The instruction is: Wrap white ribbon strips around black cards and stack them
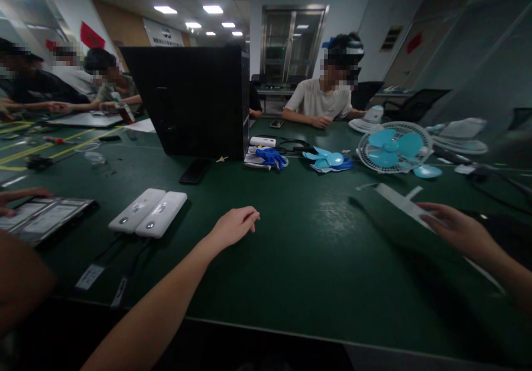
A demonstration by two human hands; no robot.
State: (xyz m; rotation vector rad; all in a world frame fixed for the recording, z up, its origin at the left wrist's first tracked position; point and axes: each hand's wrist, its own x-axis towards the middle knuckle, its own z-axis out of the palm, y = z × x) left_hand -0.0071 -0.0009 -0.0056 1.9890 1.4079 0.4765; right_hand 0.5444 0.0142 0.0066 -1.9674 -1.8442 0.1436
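Observation:
My left hand (235, 228) rests low over the green table with its fingers loosely curled, and nothing shows in them. On the right, my right hand (459, 231) is closed on a long, flat, pale strip (401, 204) with a small side tab; its exact kind is unclear. Beyond that strip stands a fan (390, 146) with light-blue blades behind a white round grille. A loose blue fan blade (330, 157) lies on a blue-and-white glove, left of the fan. A round light-blue piece (427, 171) lies by the grille.
Two white power banks (162, 214) with cables lie to the left, beside an open-looking flat device (54, 218) under another person's hand. A black computer case (187, 99), a phone (195, 171) and blue gloves (270, 157) stand ahead. A co-worker (322, 96) sits across the table (291, 282).

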